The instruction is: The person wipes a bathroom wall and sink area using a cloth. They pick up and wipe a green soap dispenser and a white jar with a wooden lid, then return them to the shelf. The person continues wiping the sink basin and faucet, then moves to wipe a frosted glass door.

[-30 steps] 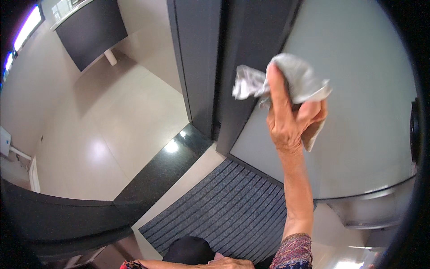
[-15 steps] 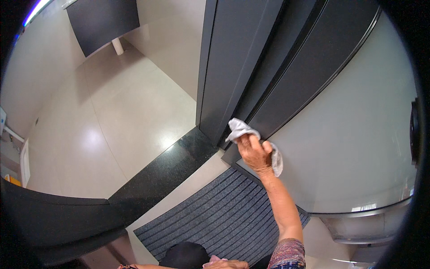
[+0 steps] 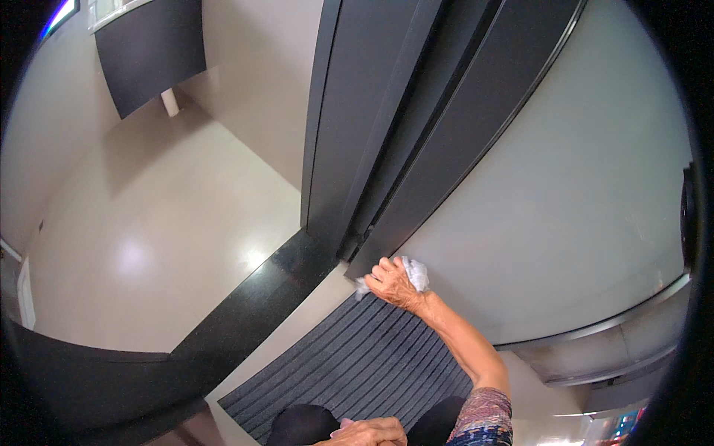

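Note:
My right hand [image 3: 394, 285] is closed around a crumpled whitish cloth [image 3: 416, 273]. It is at the bottom corner of a dark grey door [image 3: 476, 123] with a large pale, glossy panel [image 3: 547, 201], just above the ribbed mat. Cloth sticks out on both sides of the fingers. Low at the bottom edge, in front of my knees, my left hand [image 3: 370, 432] is curled, with a bit of crumpled pink cloth [image 3: 343, 424] showing beside it. Its fingertips are partly hidden.
Dark ribbed doormat [image 3: 349, 364] lies below the door. A black threshold strip [image 3: 249, 293] runs beside the dark door frame [image 3: 353, 104]. Beyond it are a light tiled floor [image 3: 141, 223] and a dark panel [image 3: 152, 52] on a pale post. A dark curved edge [image 3: 82, 372] is at lower left.
My right hand has moved down and left with the whitish cloth, from the door's edge higher up to its bottom corner. The view has shifted slightly; my left hand stays low in front.

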Motion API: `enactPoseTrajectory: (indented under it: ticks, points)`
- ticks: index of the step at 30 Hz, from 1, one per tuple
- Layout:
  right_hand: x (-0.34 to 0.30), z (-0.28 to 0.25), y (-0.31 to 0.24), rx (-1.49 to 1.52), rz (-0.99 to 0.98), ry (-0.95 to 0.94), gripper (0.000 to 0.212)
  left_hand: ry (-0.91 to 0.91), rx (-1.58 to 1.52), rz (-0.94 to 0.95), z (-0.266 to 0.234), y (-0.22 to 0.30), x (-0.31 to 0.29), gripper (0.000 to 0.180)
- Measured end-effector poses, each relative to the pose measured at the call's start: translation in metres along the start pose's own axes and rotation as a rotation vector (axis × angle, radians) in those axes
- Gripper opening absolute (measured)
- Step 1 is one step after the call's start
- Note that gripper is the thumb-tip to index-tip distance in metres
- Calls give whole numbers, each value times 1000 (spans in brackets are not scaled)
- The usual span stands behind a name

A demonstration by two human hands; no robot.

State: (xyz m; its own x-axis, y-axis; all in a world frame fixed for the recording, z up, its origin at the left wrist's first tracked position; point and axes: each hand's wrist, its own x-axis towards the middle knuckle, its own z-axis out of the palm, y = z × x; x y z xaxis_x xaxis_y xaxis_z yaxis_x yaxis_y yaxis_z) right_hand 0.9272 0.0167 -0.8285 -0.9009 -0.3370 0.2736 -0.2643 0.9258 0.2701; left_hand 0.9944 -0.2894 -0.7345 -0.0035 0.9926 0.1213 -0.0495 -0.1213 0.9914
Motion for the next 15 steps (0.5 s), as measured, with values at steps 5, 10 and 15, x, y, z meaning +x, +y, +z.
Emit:
enactPoseTrajectory:
  ticks: [5, 10, 15]
  points:
    - [100, -193, 36, 15, 52, 649, 43, 13, 91, -99, 6, -1, 5, 9]
    - [122, -251, 97, -418, 224, 1072, 45, -41, 40, -210, 5, 9, 3, 11]
    - [127, -199, 85, -877, 289, 828, 34, 67, 128, -116, 8, 7, 1, 12]
